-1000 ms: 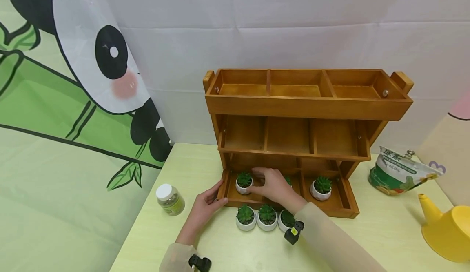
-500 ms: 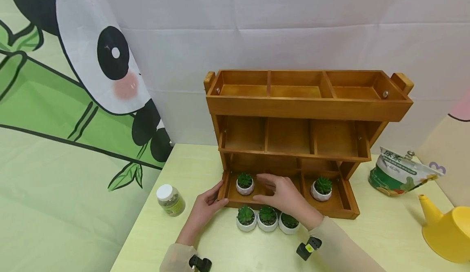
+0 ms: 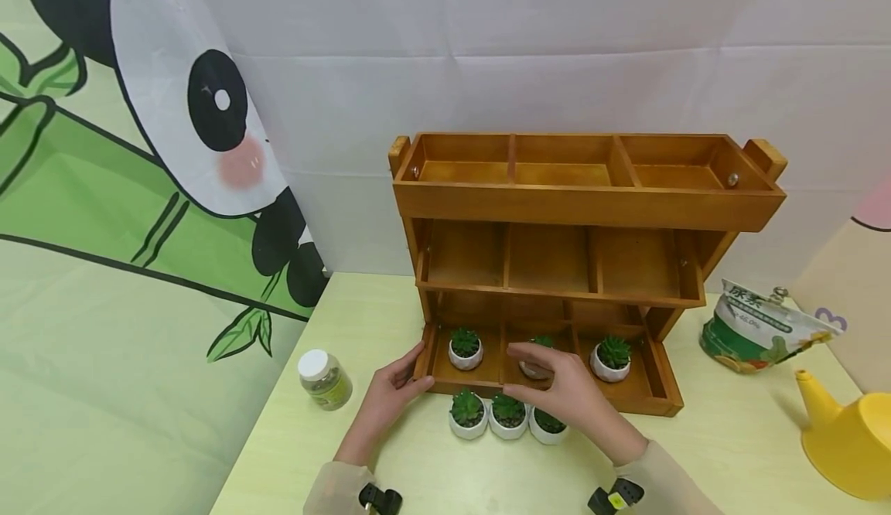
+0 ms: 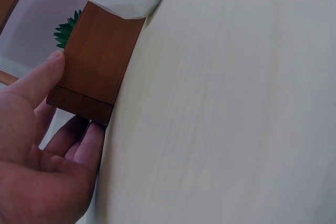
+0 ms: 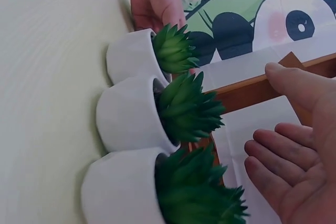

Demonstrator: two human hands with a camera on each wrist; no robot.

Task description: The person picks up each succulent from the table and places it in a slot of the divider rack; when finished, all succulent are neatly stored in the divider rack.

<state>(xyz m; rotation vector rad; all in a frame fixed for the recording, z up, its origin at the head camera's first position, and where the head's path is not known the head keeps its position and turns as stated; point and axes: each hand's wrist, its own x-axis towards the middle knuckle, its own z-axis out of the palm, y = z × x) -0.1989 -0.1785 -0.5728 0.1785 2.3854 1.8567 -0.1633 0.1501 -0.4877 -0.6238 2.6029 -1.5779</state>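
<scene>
A three-tier wooden plant shelf [image 3: 588,202] stands on the table, and my left hand [image 3: 387,396] grips the front left corner of its bottom tier. In the left wrist view the thumb [image 4: 44,72] lies at the top edge, with the fingers curled at the end. My right hand [image 3: 567,382] is over the bottom tier's front edge, thumb and fingers apart with nothing between them. It partly hides the middle potted succulent [image 3: 536,370]. Another potted succulent [image 3: 465,349] sits in the left compartment and one more succulent [image 3: 611,359] in the right.
Three potted succulents stand in a row before the shelf, the left pot [image 3: 468,414] nearest my left hand. A white-capped jar [image 3: 325,380] is at the left. On the right are a green and white bag [image 3: 762,328] and a yellow watering can [image 3: 849,441].
My right hand has left the succulent in the left compartment and moved right, past the divider, to the middle one. The left hand stays on the shelf corner.
</scene>
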